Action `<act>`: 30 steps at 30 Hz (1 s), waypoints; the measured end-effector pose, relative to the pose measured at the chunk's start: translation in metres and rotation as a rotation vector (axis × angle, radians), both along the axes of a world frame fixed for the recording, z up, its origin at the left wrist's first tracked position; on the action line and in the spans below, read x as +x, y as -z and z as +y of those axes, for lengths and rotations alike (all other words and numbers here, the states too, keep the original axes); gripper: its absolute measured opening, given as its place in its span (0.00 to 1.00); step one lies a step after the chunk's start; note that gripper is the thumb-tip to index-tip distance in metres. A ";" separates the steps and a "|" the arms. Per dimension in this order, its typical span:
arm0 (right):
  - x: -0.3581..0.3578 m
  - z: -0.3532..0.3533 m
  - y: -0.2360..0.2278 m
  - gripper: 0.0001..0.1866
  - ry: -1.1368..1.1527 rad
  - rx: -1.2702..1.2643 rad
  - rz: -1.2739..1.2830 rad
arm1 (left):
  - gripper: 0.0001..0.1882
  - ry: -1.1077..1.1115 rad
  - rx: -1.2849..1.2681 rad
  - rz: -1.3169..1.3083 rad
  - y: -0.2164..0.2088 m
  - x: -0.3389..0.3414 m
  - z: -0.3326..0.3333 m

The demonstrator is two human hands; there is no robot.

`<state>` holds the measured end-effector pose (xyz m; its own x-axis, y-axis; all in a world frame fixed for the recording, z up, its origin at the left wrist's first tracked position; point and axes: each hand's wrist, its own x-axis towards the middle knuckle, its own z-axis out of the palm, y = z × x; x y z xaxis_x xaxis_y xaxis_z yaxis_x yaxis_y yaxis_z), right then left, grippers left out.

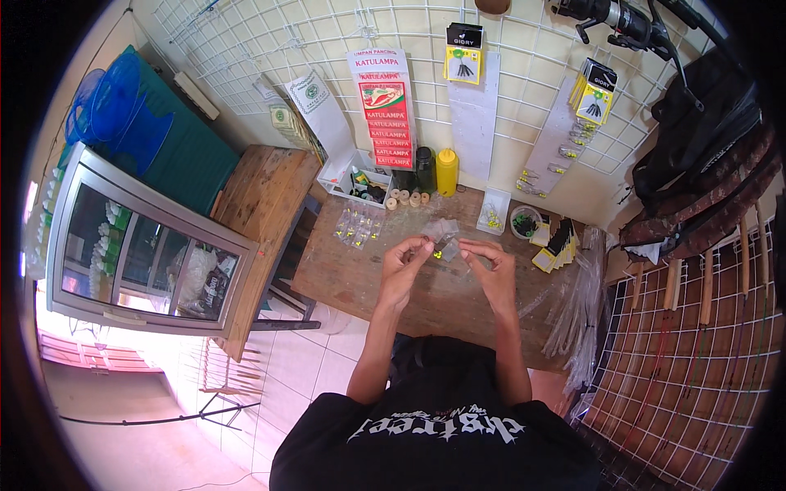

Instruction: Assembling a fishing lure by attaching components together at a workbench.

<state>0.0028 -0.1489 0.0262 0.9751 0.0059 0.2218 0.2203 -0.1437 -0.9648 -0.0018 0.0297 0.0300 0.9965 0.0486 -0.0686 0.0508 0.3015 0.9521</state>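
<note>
small tackle stall, white wire grid wall [327,49] hung with packets, worn wooden table [360,278]. left hand [403,260] and right hand [494,263] raised over table, fingers of both pinching small clear plastic bag with yellow bits [442,250] between them. row of filled small clear packets [358,225] lies at table's left; bagging seems partway, loose clear bags [442,227] left behind hands.

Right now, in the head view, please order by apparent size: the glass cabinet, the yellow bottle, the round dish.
1. glass cabinet
2. yellow bottle
3. round dish, only slightly smaller than the bottle, so that order is unsure.
</note>
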 end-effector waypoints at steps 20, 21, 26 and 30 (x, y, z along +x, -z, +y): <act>-0.003 0.003 0.006 0.10 -0.070 0.255 0.167 | 0.06 -0.012 0.330 -0.213 0.008 0.003 -0.016; -0.003 0.002 0.004 0.10 -0.070 0.273 0.155 | 0.06 -0.012 0.331 -0.213 0.006 0.002 -0.017; -0.005 -0.002 0.002 0.09 -0.110 0.335 0.207 | 0.26 0.001 0.298 -0.247 0.000 -0.001 -0.022; -0.005 -0.006 0.004 0.10 -0.203 0.456 0.333 | 0.27 0.036 0.298 -0.289 0.002 0.000 -0.016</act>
<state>-0.0025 -0.1549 0.0218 0.9820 0.1752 -0.0712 -0.1243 0.3146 -0.9410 -0.0018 0.0134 0.0284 0.9740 -0.0113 0.2265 -0.2263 0.0138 0.9740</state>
